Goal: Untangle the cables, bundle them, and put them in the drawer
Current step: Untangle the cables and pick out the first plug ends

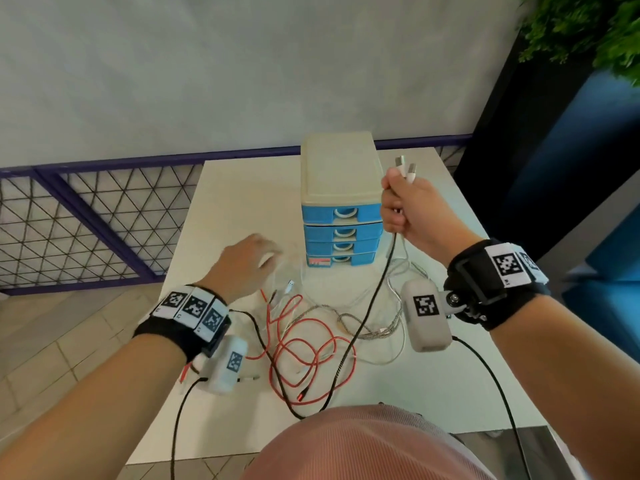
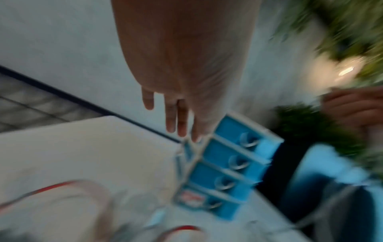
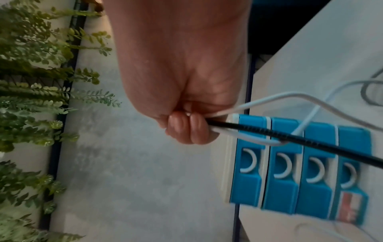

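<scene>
My right hand (image 1: pixel 403 206) is raised beside the drawer unit (image 1: pixel 341 199), fist closed round a black cable (image 1: pixel 372 303) and white cables; two white plugs (image 1: pixel 406 167) stick out above the thumb. The right wrist view shows the curled fingers (image 3: pixel 186 129) gripping the black cable (image 3: pixel 290 139) and white cable (image 3: pixel 279 96). My left hand (image 1: pixel 252 261) hovers low over the table left of the drawers, fingers (image 2: pixel 176 117) straight and holding nothing. A tangle of red cable (image 1: pixel 304 348), braided grey cable (image 1: pixel 374 327) and white cables lies on the white table (image 1: pixel 235 202).
The blue-fronted drawer unit (image 3: pixel 290 172) has all its drawers closed. A purple mesh railing (image 1: pixel 86 220) runs behind the table's left side, with green plants (image 1: pixel 588 26) at the top right. Black leads from the wrist cameras trail off the near table edge.
</scene>
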Tool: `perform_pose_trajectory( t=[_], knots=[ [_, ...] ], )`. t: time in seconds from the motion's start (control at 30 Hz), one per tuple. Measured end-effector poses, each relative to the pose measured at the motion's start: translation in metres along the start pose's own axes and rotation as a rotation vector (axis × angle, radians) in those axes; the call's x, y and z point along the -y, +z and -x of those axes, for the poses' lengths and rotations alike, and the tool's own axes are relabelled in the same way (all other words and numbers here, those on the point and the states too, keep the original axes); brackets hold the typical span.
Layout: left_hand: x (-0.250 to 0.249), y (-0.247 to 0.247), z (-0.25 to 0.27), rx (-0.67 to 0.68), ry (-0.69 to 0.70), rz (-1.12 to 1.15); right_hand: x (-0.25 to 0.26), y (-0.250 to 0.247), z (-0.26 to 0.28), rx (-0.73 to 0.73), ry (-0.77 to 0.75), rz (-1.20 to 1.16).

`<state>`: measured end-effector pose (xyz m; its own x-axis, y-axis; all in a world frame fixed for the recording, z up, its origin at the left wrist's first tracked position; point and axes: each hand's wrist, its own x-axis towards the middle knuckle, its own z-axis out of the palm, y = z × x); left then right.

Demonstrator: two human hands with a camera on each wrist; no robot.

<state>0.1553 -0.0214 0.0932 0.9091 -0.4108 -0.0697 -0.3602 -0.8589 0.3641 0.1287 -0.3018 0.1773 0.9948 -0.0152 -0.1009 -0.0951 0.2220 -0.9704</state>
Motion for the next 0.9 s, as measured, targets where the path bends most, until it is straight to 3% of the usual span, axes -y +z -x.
perform_pose_trajectory(
  t=[0.03, 0.1, 0.2, 0.3, 0.4, 0.6, 0.7, 0.8, 0.9],
  knots=[
    [-0.024, -0.005, -0.004, -0.020, 0.050, 0.171, -0.001, 0.007, 0.001, 0.032, 0.007, -0.047],
    [-0.074, -0.013, -0.009, 0.074, 0.134, 0.471, -0.005, 0.023, 0.002, 0.073, 0.017, -0.135],
    [-0.125, -0.009, -0.011, 0.223, 0.203, 0.661, -0.008, 0.039, 0.001, 0.074, 0.028, -0.265],
    [-0.136, 0.006, -0.013, 0.224, 0.240, 0.859, -0.002, 0.033, -0.002, 0.025, -0.011, -0.217],
    [-0.121, 0.015, -0.018, 0.217, 0.279, 0.795, 0.005, 0.015, -0.004, -0.098, -0.109, 0.010],
    [-0.072, 0.016, -0.021, 0.329, 0.190, 0.482, 0.022, -0.016, -0.010, -0.385, -0.342, 0.504],
    [-0.038, 0.032, -0.016, 0.432, 0.096, 0.319, 0.031, -0.034, -0.012, -0.475, -0.423, 0.639],
    [-0.024, 0.042, -0.010, 0.441, 0.048, 0.280, 0.031, -0.043, -0.014, -0.506, -0.445, 0.692],
    [-0.039, 0.033, -0.010, 0.350, 0.049, 0.315, 0.022, -0.035, -0.013, -0.423, -0.409, 0.774]
  ],
)
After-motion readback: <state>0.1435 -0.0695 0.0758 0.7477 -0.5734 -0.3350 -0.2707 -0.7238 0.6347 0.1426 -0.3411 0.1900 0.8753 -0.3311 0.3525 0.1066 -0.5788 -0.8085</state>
